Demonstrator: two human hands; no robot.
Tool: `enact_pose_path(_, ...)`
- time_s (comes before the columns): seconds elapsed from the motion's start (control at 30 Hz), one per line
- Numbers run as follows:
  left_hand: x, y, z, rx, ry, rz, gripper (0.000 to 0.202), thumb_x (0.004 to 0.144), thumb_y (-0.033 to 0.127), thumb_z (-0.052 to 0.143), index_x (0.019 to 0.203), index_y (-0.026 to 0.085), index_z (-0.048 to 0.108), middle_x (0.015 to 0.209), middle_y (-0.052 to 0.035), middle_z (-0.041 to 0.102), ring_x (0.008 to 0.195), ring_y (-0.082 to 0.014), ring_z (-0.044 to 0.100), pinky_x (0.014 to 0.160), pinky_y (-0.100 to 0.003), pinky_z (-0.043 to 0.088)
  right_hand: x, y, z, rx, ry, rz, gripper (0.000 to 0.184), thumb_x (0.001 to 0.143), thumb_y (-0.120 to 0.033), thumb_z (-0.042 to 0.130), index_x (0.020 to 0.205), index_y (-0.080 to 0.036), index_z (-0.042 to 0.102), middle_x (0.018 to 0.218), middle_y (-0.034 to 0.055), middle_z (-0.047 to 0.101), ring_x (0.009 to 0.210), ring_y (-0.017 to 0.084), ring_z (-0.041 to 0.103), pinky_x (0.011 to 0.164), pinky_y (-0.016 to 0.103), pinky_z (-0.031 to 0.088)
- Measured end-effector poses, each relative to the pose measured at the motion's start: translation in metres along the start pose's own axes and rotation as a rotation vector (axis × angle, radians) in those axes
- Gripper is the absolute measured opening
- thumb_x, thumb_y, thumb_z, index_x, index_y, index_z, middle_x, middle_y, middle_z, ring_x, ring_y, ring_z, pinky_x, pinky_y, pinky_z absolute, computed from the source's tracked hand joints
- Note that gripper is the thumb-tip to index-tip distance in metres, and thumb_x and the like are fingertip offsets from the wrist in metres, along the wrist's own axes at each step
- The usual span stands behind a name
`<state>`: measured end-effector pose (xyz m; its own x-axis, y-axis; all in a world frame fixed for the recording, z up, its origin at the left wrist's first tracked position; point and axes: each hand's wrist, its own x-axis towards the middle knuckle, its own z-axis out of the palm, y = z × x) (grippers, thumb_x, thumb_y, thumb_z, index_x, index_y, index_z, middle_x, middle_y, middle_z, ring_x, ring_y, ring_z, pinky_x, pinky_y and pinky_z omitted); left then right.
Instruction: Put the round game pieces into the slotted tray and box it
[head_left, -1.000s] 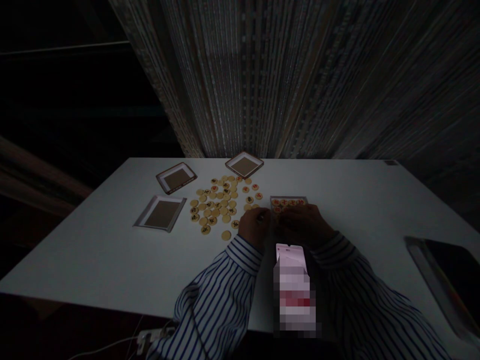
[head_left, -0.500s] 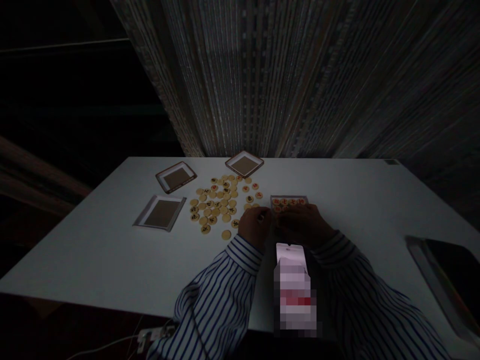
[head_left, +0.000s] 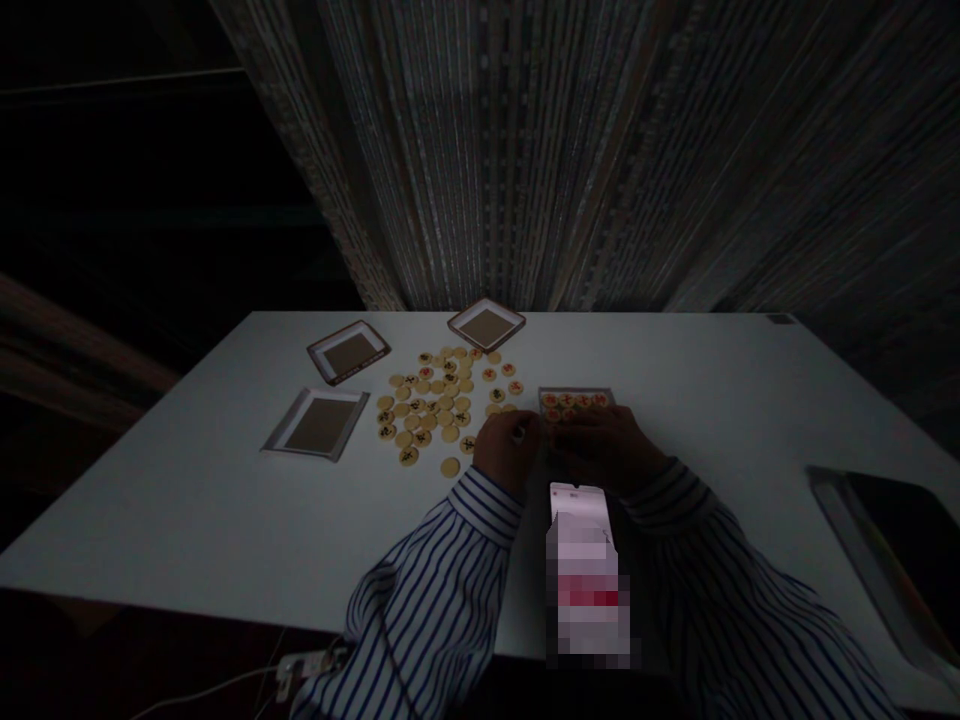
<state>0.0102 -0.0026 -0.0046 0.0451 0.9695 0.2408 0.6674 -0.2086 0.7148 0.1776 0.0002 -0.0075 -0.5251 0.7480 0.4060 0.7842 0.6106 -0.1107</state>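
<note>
Pale yellow round pieces (head_left: 448, 404) lie plain-topped or marked with black or red characters, while those visible in the greyish box (head_left: 574, 390) bear red ones. Two trays (head_left: 486, 325) have brown rims, whitish walls and brown floors on the white table (head_left: 225, 520). Dark blue stripes cover the white sleeves (head_left: 427, 590); the phone screen (head_left: 577, 500) is pinkish with a red band, the curtain (head_left: 487, 150) streaked grey.

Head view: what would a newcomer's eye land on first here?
The glowing phone likely comes first, on the dim white table between the striped sleeves. Then come round pieces scattered left of and beyond the left hand, and a tray of red-marked pieces partly hidden by the right hand.
</note>
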Motion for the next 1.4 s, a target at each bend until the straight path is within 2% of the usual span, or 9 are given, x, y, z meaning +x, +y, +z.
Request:
enact_pose_path(0.1, 0.0, 0.0, 0.0, 0.007, -0.013, -0.003, 0.015, 0.077, 0.017, 0.055, 0.083, 0.015, 0.069, 0.075, -0.0052, 0.068, 0.069, -0.0149, 0.058, 0.065, -0.027, 0.044, 0.001, 0.001, -0.001, -0.022, -0.031, -0.047, 0.022, 0.077, -0.04, 0.053, 0.079, -0.025, 0.069, 0.072, 0.0008, 0.067, 0.068, 0.016, 0.056, 0.062, 0.031, 0.031)
enact_pose_path(0.37, 0.0, 0.001, -0.001, 0.007, -0.015, -0.01, 0.016, 0.077, 0.018, 0.054, 0.084, 0.016, 0.068, 0.075, -0.0046, 0.068, 0.069, -0.014, 0.058, 0.066, -0.026, 0.044, 0.001, 0.0, -0.004, -0.045, -0.084, -0.013, 0.023, 0.078, -0.041, 0.052, 0.082, -0.026, 0.069, 0.074, 0.0008, 0.067, 0.07, 0.016, 0.057, 0.062, 0.031, 0.03)
enact_pose_path(0.8, 0.0, -0.002, 0.002, 0.015, 0.016, 0.016, 0.015, 0.077, 0.018, 0.054, 0.081, 0.017, 0.069, 0.072, -0.0038, 0.067, 0.068, -0.014, 0.057, 0.064, -0.026, 0.044, -0.002, 0.0, -0.001, 0.0, -0.038, 0.008, 0.018, 0.076, -0.038, 0.056, 0.081, -0.025, 0.067, 0.077, 0.0009, 0.067, 0.074, 0.017, 0.058, 0.068, 0.033, 0.034)
enact_pose_path(0.97, -0.001, -0.002, 0.0, 0.011, 0.013, 0.02, 0.015, 0.077, 0.018, 0.054, 0.082, 0.017, 0.068, 0.072, -0.0035, 0.067, 0.067, -0.0138, 0.057, 0.064, -0.026, 0.044, -0.002, 0.004, -0.004, 0.016, 0.047, 0.026, 0.017, 0.073, -0.036, 0.058, 0.079, -0.023, 0.068, 0.077, 0.003, 0.068, 0.073, 0.019, 0.057, 0.067, 0.033, 0.035)
enact_pose_path(1.13, -0.001, -0.004, 0.001, -0.004, 0.009, 0.025, 0.014, 0.077, 0.018, 0.054, 0.082, 0.016, 0.068, 0.074, -0.004, 0.067, 0.068, -0.014, 0.057, 0.065, -0.026, 0.044, 0.001, 0.008, -0.02, -0.069, 0.247, 0.153, 0.022, 0.076, -0.029, 0.048, 0.064, -0.02, 0.064, 0.058, 0.0037, 0.062, 0.058, 0.017, 0.053, 0.059, 0.032, 0.034)
enact_pose_path(1.27, -0.001, -0.005, 0.002, -0.002, 0.021, 0.041, 0.015, 0.077, 0.017, 0.054, 0.084, 0.016, 0.068, 0.076, -0.0048, 0.067, 0.07, -0.0143, 0.057, 0.066, -0.027, 0.045, -0.001, 0.007, -0.027, -0.074, 0.409, 0.231, 0.023, 0.078, -0.029, 0.045, 0.069, -0.02, 0.063, 0.058, 0.003, 0.062, 0.057, 0.017, 0.052, 0.061, 0.032, 0.037)
enact_pose_path(1.4, -0.002, -0.005, 0.002, 0.008, 0.023, 0.076, 0.015, 0.077, 0.018, 0.055, 0.085, 0.016, 0.068, 0.077, -0.005, 0.068, 0.071, -0.0147, 0.058, 0.067, -0.027, 0.046, -0.004, 0.006, -0.028, -0.067, 0.493, 0.277, 0.019, 0.077, -0.026, 0.046, 0.071, -0.02, 0.063, 0.062, 0.0036, 0.064, 0.057, 0.016, 0.054, 0.06, 0.031, 0.04)
